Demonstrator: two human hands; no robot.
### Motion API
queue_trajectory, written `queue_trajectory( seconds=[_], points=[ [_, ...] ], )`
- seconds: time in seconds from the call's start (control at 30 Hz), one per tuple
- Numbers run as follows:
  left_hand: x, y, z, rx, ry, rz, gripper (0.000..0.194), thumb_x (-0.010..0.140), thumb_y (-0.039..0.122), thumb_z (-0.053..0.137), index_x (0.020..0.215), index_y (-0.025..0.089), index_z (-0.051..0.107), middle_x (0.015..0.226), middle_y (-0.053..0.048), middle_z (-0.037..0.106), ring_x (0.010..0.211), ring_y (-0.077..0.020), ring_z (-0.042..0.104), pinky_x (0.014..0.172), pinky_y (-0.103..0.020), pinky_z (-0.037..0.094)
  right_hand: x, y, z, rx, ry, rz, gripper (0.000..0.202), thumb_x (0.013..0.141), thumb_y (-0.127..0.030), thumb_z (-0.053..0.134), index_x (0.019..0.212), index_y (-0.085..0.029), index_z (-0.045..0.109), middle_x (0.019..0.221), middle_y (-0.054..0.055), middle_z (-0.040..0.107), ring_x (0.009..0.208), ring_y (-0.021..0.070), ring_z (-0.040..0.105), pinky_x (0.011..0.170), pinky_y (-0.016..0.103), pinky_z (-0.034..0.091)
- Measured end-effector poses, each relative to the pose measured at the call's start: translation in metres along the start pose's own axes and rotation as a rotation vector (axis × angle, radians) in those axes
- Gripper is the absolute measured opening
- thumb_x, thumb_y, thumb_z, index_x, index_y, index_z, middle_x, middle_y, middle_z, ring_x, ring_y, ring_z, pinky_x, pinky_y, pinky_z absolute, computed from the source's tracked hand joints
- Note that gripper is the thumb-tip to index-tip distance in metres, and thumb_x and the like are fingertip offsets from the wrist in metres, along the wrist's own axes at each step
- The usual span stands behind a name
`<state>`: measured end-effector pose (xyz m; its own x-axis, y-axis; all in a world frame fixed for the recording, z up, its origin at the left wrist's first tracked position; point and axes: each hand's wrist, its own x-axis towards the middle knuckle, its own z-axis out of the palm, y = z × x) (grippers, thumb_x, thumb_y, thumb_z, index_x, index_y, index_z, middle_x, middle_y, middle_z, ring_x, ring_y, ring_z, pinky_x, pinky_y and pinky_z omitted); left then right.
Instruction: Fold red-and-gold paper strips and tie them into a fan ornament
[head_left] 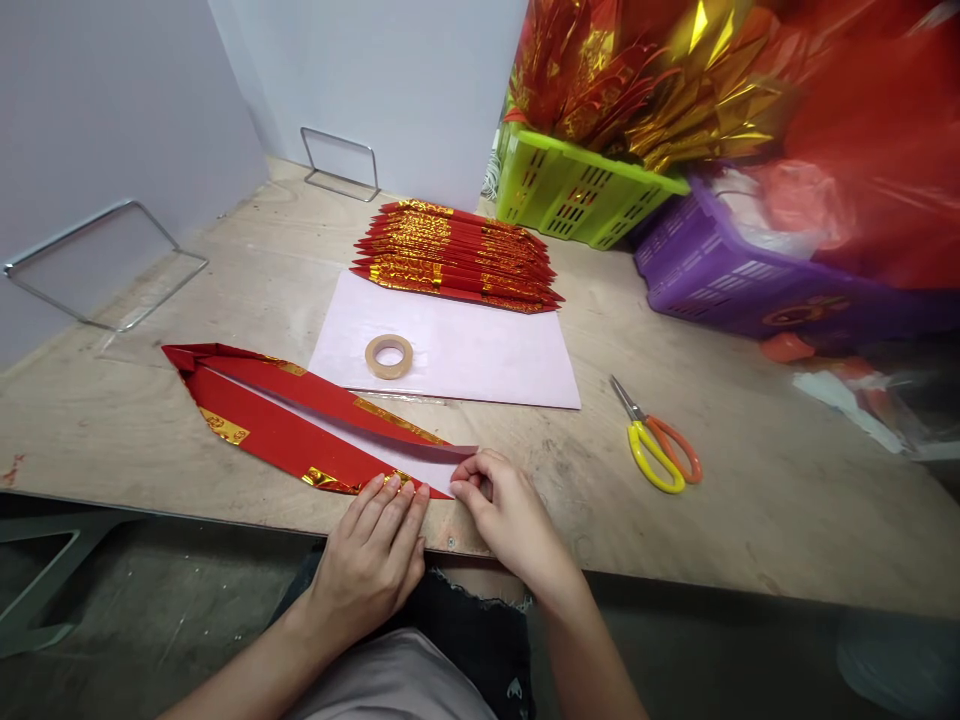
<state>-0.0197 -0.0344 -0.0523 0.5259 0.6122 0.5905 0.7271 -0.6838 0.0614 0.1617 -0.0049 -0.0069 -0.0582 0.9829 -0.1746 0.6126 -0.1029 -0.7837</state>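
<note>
A long folded sheet of red and gold paper (277,420) lies slantwise near the table's front edge, its pale inner side showing along a slit in the middle. My left hand (379,535) rests flat on the lower flap near its right end, fingers stretched out. At the right tip, my right hand (502,505) pinches the paper between thumb and fingers. Behind it, a stack of similar folded red and gold papers (457,255) sits on the back part of a pale pink sheet (495,355). A roll of tan tape (373,358) lies on that sheet's left side.
Scissors (652,455) with yellow and orange handles lie on the wooden table (600,540) at right. A green basket (585,190) of red and gold foil pieces and a purple basket (705,265) stand at back right. Wire stands (105,265) rest along the left wall.
</note>
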Motion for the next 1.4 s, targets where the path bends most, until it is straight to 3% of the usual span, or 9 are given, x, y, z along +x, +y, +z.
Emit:
queue_trajectory(
  seconds=[0.17,0.37,0.6,0.87,1.07,1.2,1.4],
  points=[
    [0.000,0.000,0.000,-0.008,0.013,0.004,0.036,0.084,0.012,0.052,0.118,0.002,0.060,0.105,-0.018,0.069,0.103,-0.0291,0.063,0.096,-0.046,0.048,-0.012,-0.007,0.009,-0.141,0.035,0.004,0.008,0.084,-0.020,0.059,0.076,-0.021,0.059,0.088,0.002,0.061,0.092,0.0211,0.055,0.086,0.038,0.037],
    [-0.001,0.000,0.001,0.001,0.020,-0.004,0.047,0.085,0.013,0.051,0.131,0.006,0.053,0.107,-0.015,0.069,0.104,-0.0272,0.063,0.098,-0.045,0.049,-0.017,-0.011,0.022,-0.249,0.124,0.044,0.004,0.083,-0.016,0.058,0.081,-0.020,0.058,0.094,0.004,0.061,0.095,0.0228,0.052,0.083,0.038,0.032],
    [-0.001,-0.001,0.001,-0.009,0.010,0.006,0.039,0.084,0.011,0.052,0.121,0.004,0.059,0.107,-0.016,0.069,0.105,-0.0285,0.062,0.097,-0.045,0.049,-0.015,-0.013,0.027,-0.226,0.192,0.082,0.009,0.078,-0.013,0.058,0.073,-0.020,0.056,0.089,0.002,0.060,0.091,0.0220,0.052,0.082,0.038,0.030],
    [0.001,-0.004,-0.005,-0.013,-0.043,0.041,0.035,0.085,0.014,0.050,0.117,0.009,0.063,0.105,-0.014,0.069,0.105,-0.0285,0.061,0.098,-0.046,0.047,-0.013,-0.013,0.026,-0.080,0.244,0.105,0.016,0.072,-0.005,0.054,0.074,-0.021,0.054,0.083,0.000,0.061,0.081,0.0193,0.053,0.080,0.037,0.032],
    [0.005,-0.001,-0.008,-0.017,-0.030,0.016,0.035,0.086,0.013,0.049,0.117,0.008,0.063,0.105,-0.013,0.070,0.103,-0.0278,0.060,0.097,-0.044,0.046,-0.018,-0.008,0.021,0.020,0.216,0.021,0.014,0.080,-0.011,0.049,0.080,-0.022,0.058,0.086,0.001,0.062,0.083,0.0195,0.056,0.082,0.036,0.035],
    [0.008,0.001,-0.011,-0.055,-0.022,-0.015,0.033,0.087,0.012,0.047,0.115,0.006,0.062,0.104,-0.013,0.070,0.101,-0.0268,0.061,0.096,-0.043,0.048,-0.018,-0.011,0.031,-0.102,0.283,0.099,0.010,0.083,-0.025,0.060,0.075,-0.020,0.056,0.086,0.003,0.060,0.091,0.0241,0.054,0.082,0.038,0.031],
    [0.011,0.001,-0.014,-0.078,0.039,-0.113,0.025,0.087,0.010,0.046,0.110,0.006,0.056,0.100,-0.016,0.068,0.099,-0.0254,0.062,0.090,-0.038,0.052,-0.020,-0.019,0.051,-0.347,0.414,0.074,0.003,0.086,-0.020,0.057,0.087,-0.017,0.057,0.091,0.007,0.059,0.094,0.0278,0.050,0.079,0.039,0.028]
  ],
)
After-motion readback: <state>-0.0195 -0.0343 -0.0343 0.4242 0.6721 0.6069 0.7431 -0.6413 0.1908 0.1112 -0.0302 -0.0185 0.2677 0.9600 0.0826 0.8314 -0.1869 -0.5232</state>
